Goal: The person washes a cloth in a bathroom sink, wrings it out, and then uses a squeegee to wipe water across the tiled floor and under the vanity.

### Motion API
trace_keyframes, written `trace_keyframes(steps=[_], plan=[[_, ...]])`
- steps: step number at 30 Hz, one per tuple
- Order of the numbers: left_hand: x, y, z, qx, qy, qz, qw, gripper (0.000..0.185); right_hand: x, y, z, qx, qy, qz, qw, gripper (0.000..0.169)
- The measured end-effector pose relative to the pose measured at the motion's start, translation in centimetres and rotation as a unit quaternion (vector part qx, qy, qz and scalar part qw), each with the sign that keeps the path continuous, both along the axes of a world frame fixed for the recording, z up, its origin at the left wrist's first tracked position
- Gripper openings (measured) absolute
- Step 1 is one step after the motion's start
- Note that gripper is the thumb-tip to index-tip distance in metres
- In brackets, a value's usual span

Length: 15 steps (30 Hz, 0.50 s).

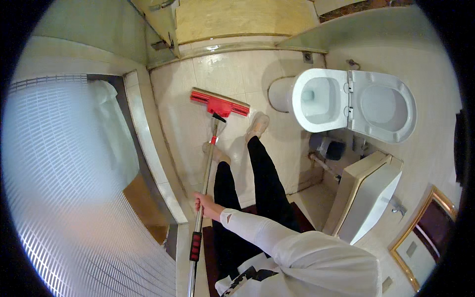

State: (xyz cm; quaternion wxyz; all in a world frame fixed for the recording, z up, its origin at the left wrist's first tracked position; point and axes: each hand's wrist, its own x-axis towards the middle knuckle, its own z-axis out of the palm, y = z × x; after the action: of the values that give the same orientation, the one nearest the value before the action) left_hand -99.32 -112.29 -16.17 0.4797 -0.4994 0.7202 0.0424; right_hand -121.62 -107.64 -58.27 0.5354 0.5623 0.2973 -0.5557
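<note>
My right hand (206, 204) is closed around the steel pole (207, 167) of a long-handled floor mop, its white sleeve reaching across from the right. Below that grip, the pole carries a black and red foam handle (195, 246) and runs out at the bottom edge. At the far end, the mop's wide red head (219, 104) rests on the pale tiled floor (174, 85), tilted slightly down to the right. It lies just ahead of my feet, with one light shoe (258, 124) near its right end. My left hand is out of view.
A white toilet (321, 100) with lid and seat raised stands ahead on the right. Nearer are a washbasin (374, 208) and a gold-framed mirror (395, 250). A tiled ledge (148, 137) and a ribbed translucent panel (74, 167) border the left. A dark red mat (302, 219) lies underfoot.
</note>
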Motion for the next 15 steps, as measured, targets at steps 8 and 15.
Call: trace_keyframes(steps=[8, 15], plan=[[3.7, 2.1, -12.8, 0.054, 0.103, 0.003, 0.993, 0.032, -6.9, 4.9, -7.2, 0.045, 0.067, -0.003, 0.997, 0.024], [-6.5, 4.2, -16.3, 0.057, 0.230, 0.077, 0.968, 0.031, -17.7, 8.6, -8.6, 0.063, 0.136, -0.009, 0.989, 0.023]])
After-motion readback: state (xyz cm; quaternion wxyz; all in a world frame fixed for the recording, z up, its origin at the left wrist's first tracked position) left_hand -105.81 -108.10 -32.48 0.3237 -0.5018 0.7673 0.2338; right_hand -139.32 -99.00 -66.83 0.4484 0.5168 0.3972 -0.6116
